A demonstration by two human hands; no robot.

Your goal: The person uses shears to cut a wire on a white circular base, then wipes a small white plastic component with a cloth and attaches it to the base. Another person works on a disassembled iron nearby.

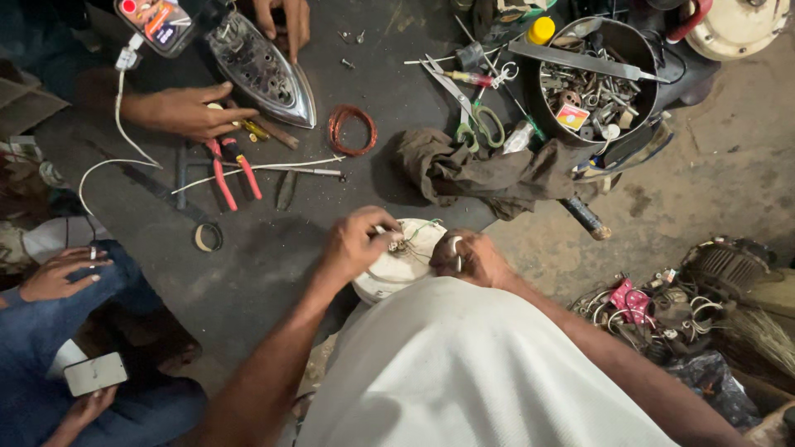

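White round appliance part (pixel 399 263) sits on the dark floor just ahead of the person's lap, between both hands. Left hand (pixel 358 242) pinches thin wires at its top; right hand (pixel 474 258) is closed around a white cable at its right edge. Beyond lie a crumpled brown rag (pixel 472 172), red-handled pliers (pixel 228 170) and a copper wire coil (pixel 353 130)

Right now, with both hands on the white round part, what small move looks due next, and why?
Probably a small tug or twist of the thin wires by the left hand, while the right hand steadies the white round part. The left fingertips are pinched at the wire cluster on its top, and the right hand grips its rim, so the work seems centred on those wires. No tool is in either hand.
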